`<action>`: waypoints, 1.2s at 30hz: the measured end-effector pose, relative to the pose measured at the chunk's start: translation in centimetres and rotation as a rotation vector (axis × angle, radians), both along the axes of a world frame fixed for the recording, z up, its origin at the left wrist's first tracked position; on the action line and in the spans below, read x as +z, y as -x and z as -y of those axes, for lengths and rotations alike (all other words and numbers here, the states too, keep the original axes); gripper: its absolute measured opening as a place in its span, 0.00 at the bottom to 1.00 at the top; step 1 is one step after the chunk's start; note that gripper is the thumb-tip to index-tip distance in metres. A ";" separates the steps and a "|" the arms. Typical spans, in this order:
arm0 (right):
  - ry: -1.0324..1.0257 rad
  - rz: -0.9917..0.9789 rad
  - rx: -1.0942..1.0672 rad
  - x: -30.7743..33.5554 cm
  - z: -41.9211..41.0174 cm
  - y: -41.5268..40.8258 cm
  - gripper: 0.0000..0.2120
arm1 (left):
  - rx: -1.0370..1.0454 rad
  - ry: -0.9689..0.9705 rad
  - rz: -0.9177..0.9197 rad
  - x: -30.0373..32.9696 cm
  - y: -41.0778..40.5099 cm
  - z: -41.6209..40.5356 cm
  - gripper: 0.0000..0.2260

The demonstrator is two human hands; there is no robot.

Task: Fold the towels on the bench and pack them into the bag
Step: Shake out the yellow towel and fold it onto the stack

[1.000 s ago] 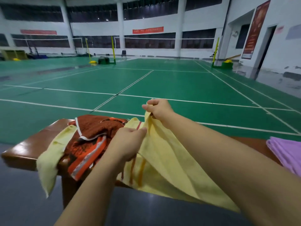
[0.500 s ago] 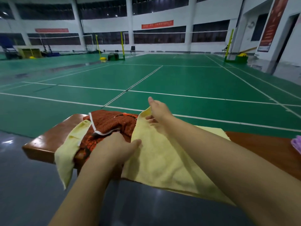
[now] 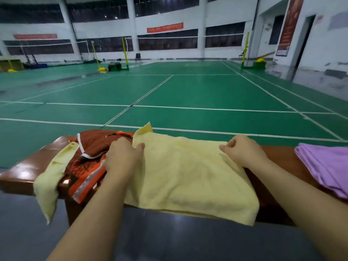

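Observation:
A pale yellow towel (image 3: 188, 174) lies spread on the brown bench (image 3: 28, 164), its near edge hanging over the front. My left hand (image 3: 122, 157) grips its left edge, thumb on top and fingers tucked toward the orange pile. At the far right corner, my right hand (image 3: 243, 151) pinches the towel with curled fingers. An orange and brown towel (image 3: 88, 162) lies crumpled at the left. Under it, a second pale yellow towel (image 3: 50, 181) droops off the bench. No bag is in view.
A folded purple towel (image 3: 327, 166) lies on the bench at the right. Beyond the bench stretches a green badminton court (image 3: 188, 91) with net posts. A dark grey floor (image 3: 169, 238) runs in front of the bench.
The yellow towel, held up a second ago, has been laid flat on the bench. My right hand moved from its far left corner to its far right corner. My left hand stayed at the left edge.

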State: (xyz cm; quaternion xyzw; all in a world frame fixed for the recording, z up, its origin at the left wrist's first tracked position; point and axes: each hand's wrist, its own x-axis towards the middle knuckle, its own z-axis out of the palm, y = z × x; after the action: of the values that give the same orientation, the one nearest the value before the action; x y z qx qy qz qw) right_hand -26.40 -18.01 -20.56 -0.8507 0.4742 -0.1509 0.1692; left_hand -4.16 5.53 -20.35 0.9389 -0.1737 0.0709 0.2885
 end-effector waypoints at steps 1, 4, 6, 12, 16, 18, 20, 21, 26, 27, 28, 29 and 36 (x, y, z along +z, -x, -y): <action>0.014 -0.096 -0.026 0.2 0.4 0.7 0.21 | -0.014 0.015 -0.027 0.0 0.0 0.0 0.22; -0.032 -0.256 -0.092 0.5 1.0 2.4 0.28 | -0.028 0.093 -0.113 0.3 0.0 -0.5 0.25; -0.070 -0.257 -0.091 0.6 0.8 3.0 0.31 | -0.023 0.186 -0.167 0.5 -0.1 -0.9 0.28; -0.102 -0.203 -0.004 0.1 -0.7 2.8 0.28 | -0.089 0.376 -0.236 1.1 0.8 -0.9 0.21; -0.174 0.134 0.025 0.0 -1.0 3.7 0.23 | -0.125 0.433 -0.248 1.0 1.0 -1.3 0.17; -0.262 0.388 0.021 0.0 -1.3 4.1 0.21 | -0.166 0.522 -0.239 1.0 1.5 -1.4 0.17; -0.321 0.553 0.022 -0.1 -1.3 4.3 0.22 | -0.186 0.636 -0.227 1.4 2.3 -1.3 0.15; -0.339 0.610 0.016 -0.2 -1.2 4.3 0.23 | -0.187 0.683 -0.225 1.8 2.7 -1.2 0.13; -0.320 0.929 -0.011 0.6 -0.4 5.3 0.22 | -0.213 0.974 -0.320 3.7 4.4 -0.5 0.13; -0.318 1.004 -0.014 1.0 -0.4 5.6 0.21 | -0.225 1.040 -0.340 4.0 4.7 -0.2 0.12; -0.311 1.065 -0.018 1.2 -0.3 5.9 0.20 | -0.241 1.091 -0.347 4.2 5.1 0.1 0.12; -0.291 1.112 -0.023 1.5 -0.3 6.3 0.19 | -0.258 1.122 -0.345 4.4 5.4 0.3 0.12; -0.063 1.333 0.012 5.2 0.1 9.9 0.16 | -0.406 1.239 -0.178 6.1 7.0 1.6 0.16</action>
State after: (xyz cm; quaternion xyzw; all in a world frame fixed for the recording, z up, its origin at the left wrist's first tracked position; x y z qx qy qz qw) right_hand -36.33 -18.08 -15.39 -0.5727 0.2677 -0.6296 0.4517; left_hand -11.19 3.96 -14.25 0.5498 -0.2497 0.0240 0.7967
